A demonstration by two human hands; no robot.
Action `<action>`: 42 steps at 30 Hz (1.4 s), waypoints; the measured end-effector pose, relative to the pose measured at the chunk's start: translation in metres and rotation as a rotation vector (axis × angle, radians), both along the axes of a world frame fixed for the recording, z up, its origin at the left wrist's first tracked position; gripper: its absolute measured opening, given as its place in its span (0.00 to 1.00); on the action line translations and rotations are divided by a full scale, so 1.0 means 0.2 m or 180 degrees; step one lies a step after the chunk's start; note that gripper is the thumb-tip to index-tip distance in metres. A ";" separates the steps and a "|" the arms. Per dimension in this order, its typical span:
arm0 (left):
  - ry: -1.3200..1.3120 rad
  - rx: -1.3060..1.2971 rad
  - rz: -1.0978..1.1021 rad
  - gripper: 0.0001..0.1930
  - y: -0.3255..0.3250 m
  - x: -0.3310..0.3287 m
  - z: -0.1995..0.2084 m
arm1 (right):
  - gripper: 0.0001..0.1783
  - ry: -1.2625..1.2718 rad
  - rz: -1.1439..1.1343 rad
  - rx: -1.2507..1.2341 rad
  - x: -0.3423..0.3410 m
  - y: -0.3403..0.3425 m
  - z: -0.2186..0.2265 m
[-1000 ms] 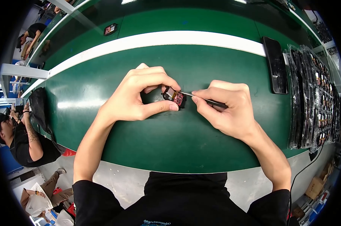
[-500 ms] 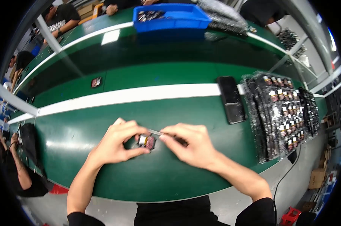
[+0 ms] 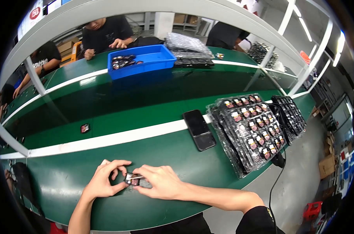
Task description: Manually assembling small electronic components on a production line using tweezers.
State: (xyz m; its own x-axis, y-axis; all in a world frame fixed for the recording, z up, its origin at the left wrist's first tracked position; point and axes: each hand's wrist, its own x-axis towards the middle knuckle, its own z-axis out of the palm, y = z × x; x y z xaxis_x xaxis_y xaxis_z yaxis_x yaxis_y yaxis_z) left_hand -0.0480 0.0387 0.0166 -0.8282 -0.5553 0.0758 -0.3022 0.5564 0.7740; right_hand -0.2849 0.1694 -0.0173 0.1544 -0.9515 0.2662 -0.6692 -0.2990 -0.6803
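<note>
A small black piece with a white, yellow and reddish label (image 3: 131, 180) is just above or on the green table in front of me. My left hand (image 3: 105, 180) curls around its left side, with the thumb and a fingertip against its edge and the index finger raised. From the other side my right hand (image 3: 161, 182) pinches a thin silvery tool (image 3: 137, 178), which lies across the labelled face. The tool's other end is hidden in that hand, so its exact kind does not show.
A black phone (image 3: 199, 130) lies beyond my right hand. Clear trays of similar labelled pieces (image 3: 245, 132) are stacked at the right, by a dark cable (image 3: 277, 183). One loose piece (image 3: 84, 128) lies far left. Behind a white rail (image 3: 106, 137) stands a blue bin (image 3: 145, 66); people work across.
The view has tilted up and turned right, so everything sits further left and lower. My right hand has come closer to the piece, bringing the tool over its label.
</note>
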 end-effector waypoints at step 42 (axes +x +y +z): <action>-0.0064 -0.2009 0.1555 0.19 -0.73 -0.16 -0.23 | 0.32 0.1157 -0.3624 -0.0080 -1.06 0.70 0.70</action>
